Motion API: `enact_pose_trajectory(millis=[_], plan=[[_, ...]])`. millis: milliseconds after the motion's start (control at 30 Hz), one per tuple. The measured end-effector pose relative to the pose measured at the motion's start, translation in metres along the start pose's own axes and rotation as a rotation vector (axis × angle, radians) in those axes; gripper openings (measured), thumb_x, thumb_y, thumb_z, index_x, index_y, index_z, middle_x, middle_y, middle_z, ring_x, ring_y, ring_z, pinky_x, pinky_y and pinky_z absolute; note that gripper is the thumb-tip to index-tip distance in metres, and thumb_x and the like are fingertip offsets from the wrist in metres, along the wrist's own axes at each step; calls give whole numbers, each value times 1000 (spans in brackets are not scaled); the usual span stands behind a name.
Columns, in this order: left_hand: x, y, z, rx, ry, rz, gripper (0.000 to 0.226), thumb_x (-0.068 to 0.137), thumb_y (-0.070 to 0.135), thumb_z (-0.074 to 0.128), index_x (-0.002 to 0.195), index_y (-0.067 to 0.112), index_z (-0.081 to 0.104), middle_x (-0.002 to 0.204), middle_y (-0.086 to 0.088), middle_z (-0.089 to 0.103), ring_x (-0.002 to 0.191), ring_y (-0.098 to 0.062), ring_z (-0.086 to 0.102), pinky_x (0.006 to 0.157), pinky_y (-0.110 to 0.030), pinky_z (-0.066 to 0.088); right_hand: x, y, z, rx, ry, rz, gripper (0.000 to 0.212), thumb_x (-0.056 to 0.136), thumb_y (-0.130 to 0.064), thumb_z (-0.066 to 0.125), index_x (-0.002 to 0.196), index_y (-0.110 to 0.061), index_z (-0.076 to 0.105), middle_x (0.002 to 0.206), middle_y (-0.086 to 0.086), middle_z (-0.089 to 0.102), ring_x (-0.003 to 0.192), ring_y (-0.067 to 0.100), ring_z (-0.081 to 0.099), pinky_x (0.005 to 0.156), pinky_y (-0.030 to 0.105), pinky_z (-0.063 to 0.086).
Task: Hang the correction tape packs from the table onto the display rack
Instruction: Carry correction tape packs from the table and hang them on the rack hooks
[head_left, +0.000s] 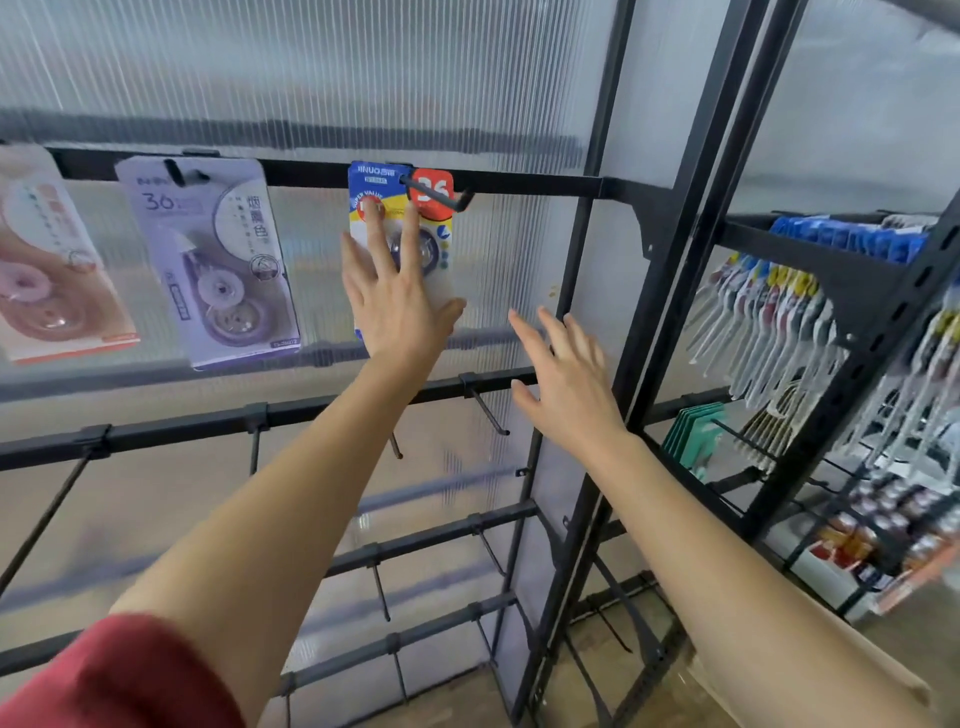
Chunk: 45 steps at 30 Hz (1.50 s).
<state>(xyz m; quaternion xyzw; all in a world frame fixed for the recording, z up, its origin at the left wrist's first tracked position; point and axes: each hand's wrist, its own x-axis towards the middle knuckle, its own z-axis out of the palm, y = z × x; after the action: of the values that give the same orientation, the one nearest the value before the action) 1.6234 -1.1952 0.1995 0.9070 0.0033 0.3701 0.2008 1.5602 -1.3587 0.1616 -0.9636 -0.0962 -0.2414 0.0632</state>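
Hanging step near done: blue pack (439, 244) on hook (441, 197) at 12 o'clock, 3rd on top rail (519, 184). Left hand (395, 306) flat against pack, steadying. Right hand (566, 379) at 3 o'clock, spread, empty. Next, likely: release gently, fetch another from table.

blue-yellow-red pack (400, 208), lilac pack (208, 260), pink pack (52, 270), black rack (363, 174).

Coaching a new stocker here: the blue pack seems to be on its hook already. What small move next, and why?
Probably ease the left hand off the blue pack and let it hang: the hook already passes through its top, the fingers lie straight on its front, and the right hand is open, holding nothing.
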Motion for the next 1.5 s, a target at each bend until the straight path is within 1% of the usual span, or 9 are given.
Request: enact_pose_trajectory(millis=[167, 267, 433, 567, 867, 1067, 1133, 1333, 1500], plan=[[4, -11, 2, 49, -60, 33, 100, 83, 50, 66, 153, 27, -2, 159, -10, -14, 144, -41, -11, 116, -49, -2, -4, 1, -1, -3, -1, -16, 71, 95, -32, 51, 152, -30, 8, 159, 7, 11, 145, 32, 8, 116, 49, 8], [-9, -14, -1, 13, -64, 34, 95, 86, 48, 63, 153, 27, -1, 160, -11, -12, 145, -39, -12, 116, -49, -5, -11, 4, -4, -6, -2, -27, 71, 94, -33, 51, 152, -30, 9, 159, 7, 12, 145, 32, 10, 116, 49, 9], [-50, -21, -14, 61, -144, 59, 85, 89, 54, 53, 153, 31, 1, 161, -6, -9, 146, -35, -9, 116, -49, -5, -35, 0, -5, 0, -28, -45, 72, 94, -34, 51, 152, -29, 7, 159, 7, 11, 145, 31, 10, 116, 48, 9], [-100, -32, -29, 148, -232, 63, 83, 90, 54, 50, 153, 31, 0, 160, -5, -11, 146, -33, -12, 115, -48, -10, -64, -11, -1, 35, -80, -60, 72, 94, -37, 50, 152, -28, 8, 159, 9, 12, 144, 33, 11, 115, 50, 10], [-209, -55, -65, 256, -476, 9, 79, 94, 53, 45, 153, 27, -2, 160, -7, -13, 145, -32, -16, 116, -47, -9, -145, -46, 18, 86, -254, -100, 73, 94, -40, 50, 152, -29, 6, 159, 11, 11, 144, 35, 10, 115, 52, 9], [-277, -62, -83, 222, -549, 22, 79, 94, 50, 47, 153, 25, 2, 161, -8, -7, 147, -31, -8, 117, -44, -4, -218, -68, 26, 114, -373, -59, 75, 93, -38, 53, 152, -29, 7, 158, 11, 11, 144, 36, 10, 114, 54, 9], [-304, -63, -91, 195, -591, 1, 79, 93, 49, 49, 153, 25, 3, 161, -8, -6, 147, -31, -8, 118, -43, -4, -249, -74, 28, 122, -403, -27, 74, 93, -38, 52, 152, -29, 8, 158, 11, 12, 144, 34, 10, 114, 53, 8], [-402, -72, -115, 193, -708, -58, 80, 92, 48, 51, 153, 24, 4, 161, -8, -4, 147, -31, -5, 119, -44, -1, -338, -89, 31, 95, -512, -2, 74, 92, -40, 53, 151, -26, 12, 156, 13, 18, 142, 35, 17, 112, 52, 17], [-481, -89, -135, 230, -785, -173, 83, 90, 50, 53, 153, 24, 6, 161, -8, -2, 147, -32, -2, 118, -44, 2, -399, -98, 35, 74, -650, -33, 72, 94, -42, 49, 152, -28, 7, 158, 12, 13, 143, 33, 14, 114, 51, 16]])
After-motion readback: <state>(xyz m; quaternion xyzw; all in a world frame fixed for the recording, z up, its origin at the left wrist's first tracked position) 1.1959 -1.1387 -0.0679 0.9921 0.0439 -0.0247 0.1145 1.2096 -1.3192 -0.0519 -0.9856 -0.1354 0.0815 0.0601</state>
